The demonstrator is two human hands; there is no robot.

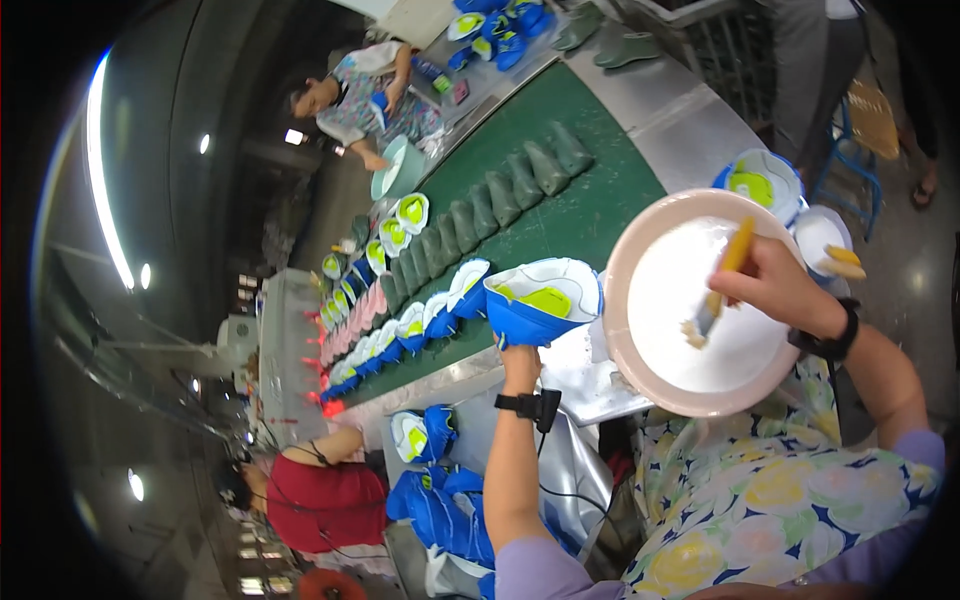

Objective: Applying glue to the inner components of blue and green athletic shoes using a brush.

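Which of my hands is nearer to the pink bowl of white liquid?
Right. Your right hand holds a brush over the right part of the pink bowl; your left hand is off to its left, gripping a blue-and-white shoe upper.

Dim background, lit at left by a bowed tube light (102, 190).
Corners are blackened; the white liquid (660, 310) is washed nearly featureless.

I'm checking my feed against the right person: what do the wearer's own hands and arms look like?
The right hand is ungloved, with a black wristband. The left hand, partly hidden, has a black wrist strap with a boxy black device; a thin dark cable hangs below. Both arms wear plain lilac sleeves, leaving the forearms bare.
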